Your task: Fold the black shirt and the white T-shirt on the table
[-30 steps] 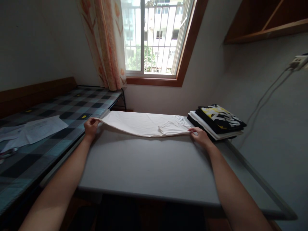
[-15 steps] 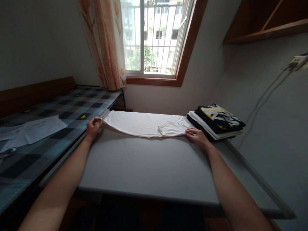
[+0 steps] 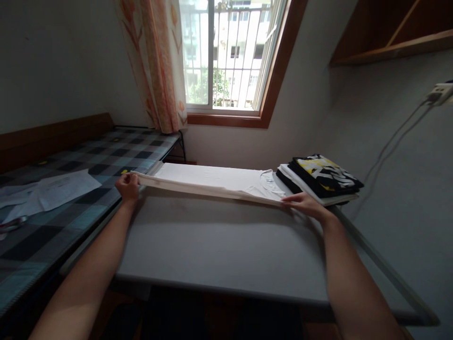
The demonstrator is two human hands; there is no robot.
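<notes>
Both hands, left hand (image 3: 128,185) and right hand (image 3: 305,204), pinch the white T-shirt's (image 3: 215,182) near edge taut, mid-fold, beside the folded clothes stack (image 3: 320,179)

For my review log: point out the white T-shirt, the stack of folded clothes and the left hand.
white T-shirt (image 3: 219,178), head view, on the flat middle of the fabric.
stack of folded clothes (image 3: 323,175), head view, on the top patterned garment.
left hand (image 3: 128,185), head view, on the back of the hand.
</notes>
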